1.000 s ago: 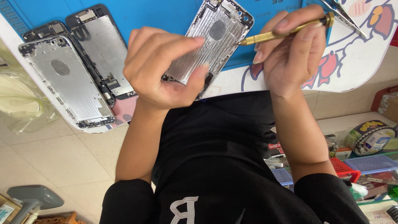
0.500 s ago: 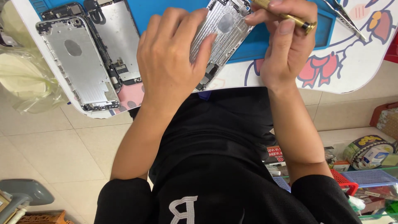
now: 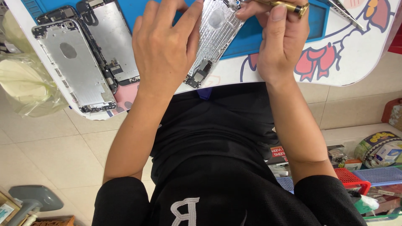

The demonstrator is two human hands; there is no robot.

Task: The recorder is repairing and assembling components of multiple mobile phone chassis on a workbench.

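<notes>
Looking down from the head camera, I lose the top of the scene straight away: the upper end of the silver phone housing (image 3: 215, 35) runs off the frame, and so does the tip of the brass-coloured screwdriver (image 3: 289, 6), so I can't tell where its point meets the metal. My left hand (image 3: 165, 46) lies across the housing's left edge, fingers wrapped over it, a closed grip holding the shell tilted. My right hand (image 3: 280, 42) pinches the screwdriver between thumb and fingers at the housing's upper right, a tight narrow grip. The housing sits between both hands, its lower corner hanging just past the near edge of the white worktop (image 3: 360, 62), partly over the blue mat (image 3: 251, 39). Left of my left hand lie two more stripped housings, a silver one (image 3: 73, 67) and a darker one (image 3: 109, 42), close together, the silver one reaching the worktop's rounded corner. Tweezers (image 3: 345, 14) rest far right, cut off above. Open worktop shows to the right of my right hand.
</notes>
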